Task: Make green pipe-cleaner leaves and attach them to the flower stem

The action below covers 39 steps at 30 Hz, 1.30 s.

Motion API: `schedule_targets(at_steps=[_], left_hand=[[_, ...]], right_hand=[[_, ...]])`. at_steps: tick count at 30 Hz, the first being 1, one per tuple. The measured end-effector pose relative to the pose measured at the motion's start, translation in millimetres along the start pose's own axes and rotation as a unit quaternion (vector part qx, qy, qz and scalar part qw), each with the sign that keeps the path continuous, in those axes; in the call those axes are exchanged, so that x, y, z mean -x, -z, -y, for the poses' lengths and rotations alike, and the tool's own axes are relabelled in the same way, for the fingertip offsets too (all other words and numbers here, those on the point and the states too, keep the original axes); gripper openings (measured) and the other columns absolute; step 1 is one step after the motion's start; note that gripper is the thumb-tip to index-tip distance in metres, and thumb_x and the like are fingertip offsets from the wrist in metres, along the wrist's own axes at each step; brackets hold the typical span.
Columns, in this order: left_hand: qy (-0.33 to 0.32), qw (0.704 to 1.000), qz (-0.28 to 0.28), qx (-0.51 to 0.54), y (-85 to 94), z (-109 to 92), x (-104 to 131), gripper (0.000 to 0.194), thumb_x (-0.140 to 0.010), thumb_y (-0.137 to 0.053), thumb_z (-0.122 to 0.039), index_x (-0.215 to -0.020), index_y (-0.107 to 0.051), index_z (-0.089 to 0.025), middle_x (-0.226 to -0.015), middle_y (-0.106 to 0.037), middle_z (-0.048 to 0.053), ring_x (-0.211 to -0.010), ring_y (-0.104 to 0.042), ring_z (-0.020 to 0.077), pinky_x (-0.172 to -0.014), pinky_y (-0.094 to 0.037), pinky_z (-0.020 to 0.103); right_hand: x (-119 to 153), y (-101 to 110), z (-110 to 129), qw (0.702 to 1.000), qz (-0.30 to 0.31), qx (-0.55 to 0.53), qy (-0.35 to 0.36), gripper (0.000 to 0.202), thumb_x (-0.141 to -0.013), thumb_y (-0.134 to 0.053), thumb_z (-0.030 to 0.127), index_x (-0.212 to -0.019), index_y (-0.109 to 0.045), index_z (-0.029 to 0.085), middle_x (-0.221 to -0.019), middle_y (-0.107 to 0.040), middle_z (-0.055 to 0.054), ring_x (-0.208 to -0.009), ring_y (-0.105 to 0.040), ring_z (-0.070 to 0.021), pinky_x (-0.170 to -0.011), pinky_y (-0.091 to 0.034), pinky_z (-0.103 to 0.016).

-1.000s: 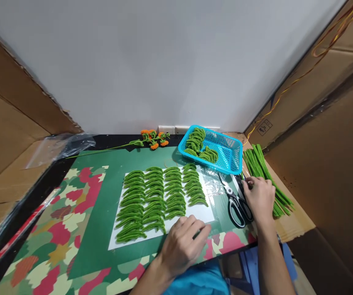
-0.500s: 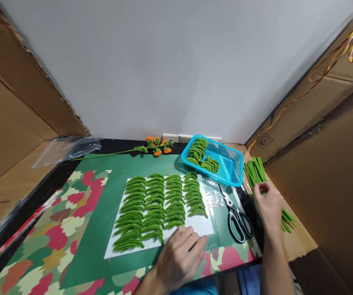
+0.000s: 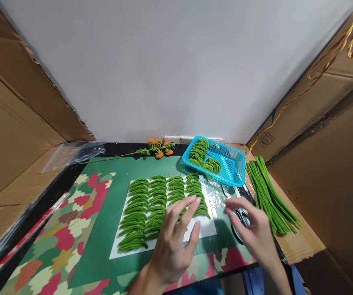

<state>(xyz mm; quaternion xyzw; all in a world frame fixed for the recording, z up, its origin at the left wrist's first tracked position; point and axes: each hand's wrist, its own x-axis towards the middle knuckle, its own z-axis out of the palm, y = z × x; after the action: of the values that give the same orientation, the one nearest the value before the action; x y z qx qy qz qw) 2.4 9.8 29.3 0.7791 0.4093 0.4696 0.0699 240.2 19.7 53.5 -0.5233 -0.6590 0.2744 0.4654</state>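
My left hand hovers over the lower right part of a white sheet, fingers apart and nothing seen in them. Four columns of curved green fuzzy pieces lie on that sheet; the hand hides part of the two right columns. My right hand is above the black-handled scissors, partly covering them. Its thumb and forefinger are apart, and no object shows between them. To its right lies a bundle of long green fuzzy stems.
A blue basket holding green curved pieces stands behind the scissors. Orange flowers on a green stem lie at the back edge. Clear plastic is at the back left. Cardboard walls flank the table.
My right hand has moved left from the stem bundle to above the scissors. My left hand has risen slightly and its fingers have spread. The view has shifted a little.
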Motion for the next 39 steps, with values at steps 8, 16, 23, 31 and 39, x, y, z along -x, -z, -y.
schedule_targets(at_steps=[8,16,23,31,39], left_hand=[[0.021,0.991,0.077,-0.103,23.7,9.6,-26.9,0.049,-0.106,-0.050,-0.006,-0.150,-0.058,-0.025,-0.127,-0.075,0.005,-0.126,-0.064,0.0229,-0.110,-0.030,0.042],[0.229,0.931,0.194,0.207,11.5,-5.6,-18.9,0.036,-0.114,-0.041,-0.032,-0.134,-0.070,-0.023,-0.104,-0.078,0.004,-0.096,-0.068,0.0198,-0.094,-0.046,0.035],[0.408,0.697,0.228,0.544,-17.8,-37.0,-15.7,0.046,-0.109,-0.048,-0.051,-0.123,-0.064,-0.010,-0.097,-0.082,0.016,-0.072,-0.078,0.0222,-0.075,-0.060,0.035],[0.438,0.625,0.215,0.609,-41.6,-34.0,-6.6,0.053,-0.098,-0.059,-0.069,-0.104,-0.057,-0.016,-0.073,-0.078,0.011,-0.053,-0.071,0.0199,-0.056,-0.057,0.028],[0.426,0.683,0.261,0.534,-36.1,-32.6,-7.5,0.056,-0.101,-0.052,-0.068,-0.078,-0.055,-0.018,-0.057,-0.062,0.001,-0.048,-0.052,0.0102,-0.054,-0.041,0.023]], right_hand=[[9.8,-21.8,0.7,0.960,0.049,-0.274,-0.032,0.008,-0.096,-0.075,0.024,-0.100,-0.081,0.027,-0.089,-0.078,-0.003,-0.078,-0.073,-0.0167,-0.077,-0.057,-0.028],[0.4,-30.7,0.2,0.779,-0.082,-0.598,-0.171,0.014,-0.083,-0.089,0.037,-0.091,-0.078,0.032,-0.087,-0.084,0.000,-0.128,-0.071,-0.0340,-0.121,-0.042,-0.062],[4.9,-49.8,-5.8,0.713,-0.082,-0.667,-0.202,0.022,-0.074,-0.095,0.031,-0.086,-0.077,0.034,-0.106,-0.084,0.006,-0.143,-0.059,-0.0343,-0.125,-0.039,-0.064],[15.0,-56.9,-23.2,0.780,-0.058,-0.584,-0.217,0.027,-0.073,-0.097,0.034,-0.083,-0.073,0.030,-0.097,-0.085,-0.002,-0.128,-0.071,-0.0350,-0.107,-0.056,-0.060],[7.1,-58.5,-21.8,0.788,-0.137,-0.560,-0.216,0.029,-0.071,-0.098,0.045,-0.091,-0.079,0.038,-0.097,-0.082,0.005,-0.113,-0.076,-0.0255,-0.110,-0.054,-0.052]])
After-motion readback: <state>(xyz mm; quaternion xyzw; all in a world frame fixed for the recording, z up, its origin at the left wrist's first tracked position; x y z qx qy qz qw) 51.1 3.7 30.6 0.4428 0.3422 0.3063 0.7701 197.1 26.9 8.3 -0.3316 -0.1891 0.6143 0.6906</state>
